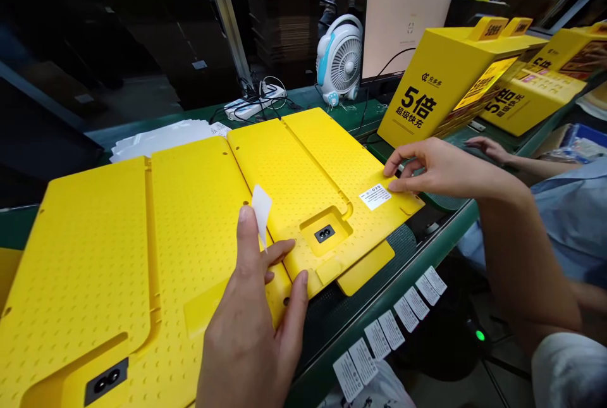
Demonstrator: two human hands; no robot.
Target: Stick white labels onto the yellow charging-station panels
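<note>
1. across the green-edged bench (pixel 379 294), two dimpled yellow plastic panels (pixel 190 224) lie flat, the farther one just beside the nearer one. each has a recessed two-pin power socket (pixel 324 233) at its end.
2. low in the middle of the view, the left hand (pixel 249 326) is nearly closed, pinching a small white paper slip (pixel 262 212) between thumb and fingers. the slip stands up over the yellow panels, and the hand's lower fingers sit just above their surface.
3. the right hand (pixel 441 167) is open and has hold of nothing. its fingertips (pixel 391 185) rest on the far panel's edge, just beside a small white printed label (pixel 374 197) stuck to the yellow surface.
4. a row of white tags (pixel 389 326) runs along the bench's front edge.
5. behind the panels lie white sheets (pixel 161 139) and a tangle of cables (pixel 251 101), with a white and blue fan (pixel 339 57) and a lit monitor (pixel 408 22) farther back.
6. to the right stand yellow display boxes (pixel 427 85) printed with "5倍", and a co-worker's hand (pixel 488 148) reaches out from a pale blue sleeve (pixel 569 218).
</note>
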